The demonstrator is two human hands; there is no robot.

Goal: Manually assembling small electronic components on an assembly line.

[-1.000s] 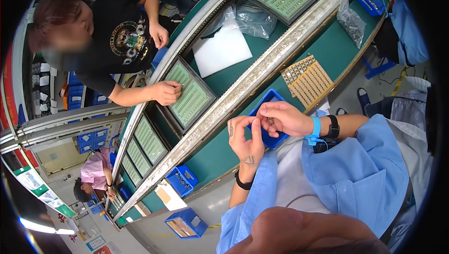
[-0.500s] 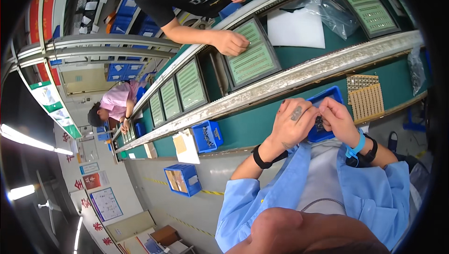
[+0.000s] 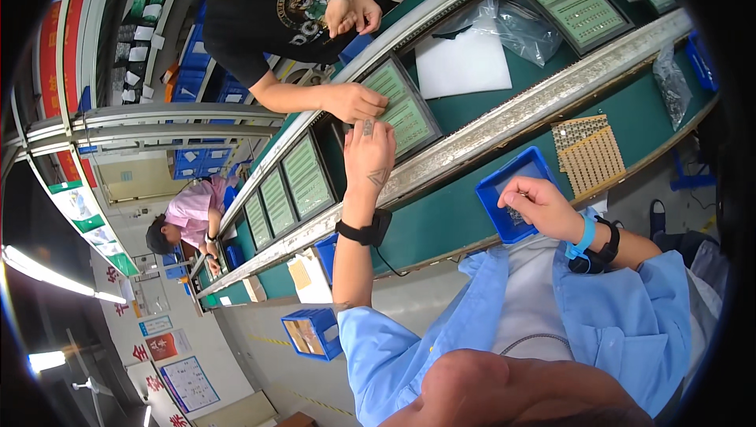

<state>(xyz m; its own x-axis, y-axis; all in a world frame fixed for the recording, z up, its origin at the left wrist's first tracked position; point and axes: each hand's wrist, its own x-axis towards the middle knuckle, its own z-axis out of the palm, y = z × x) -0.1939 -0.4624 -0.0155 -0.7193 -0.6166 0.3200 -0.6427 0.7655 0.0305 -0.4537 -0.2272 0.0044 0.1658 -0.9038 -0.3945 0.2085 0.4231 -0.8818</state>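
My left hand (image 3: 370,155) stretches over the metal rail to the near left edge of a green panel in a dark frame (image 3: 405,108). Its fingertips are drawn together, and whatever is between them is hidden. Close beside it, a co-worker's hand (image 3: 354,102) rests at the same panel. My right hand (image 3: 543,207) is over a blue bin (image 3: 489,197) of small metallic parts (image 3: 516,218), with thumb and fingers curled together. Whether a part is between those fingers is too small to see.
A whitish metal rail (image 3: 488,129) runs between me and the framed panels. Perforated tan sheets (image 3: 591,158) lie right of the bin. Beyond the rail are a white foam sheet (image 3: 463,65) and clear plastic bags (image 3: 529,32). Another blue box (image 3: 313,332) is lower left.
My left hand has left my right hand and reached forward and left to the framed panel. My right hand stays low over the bin. The view has shifted, showing more of the co-worker.
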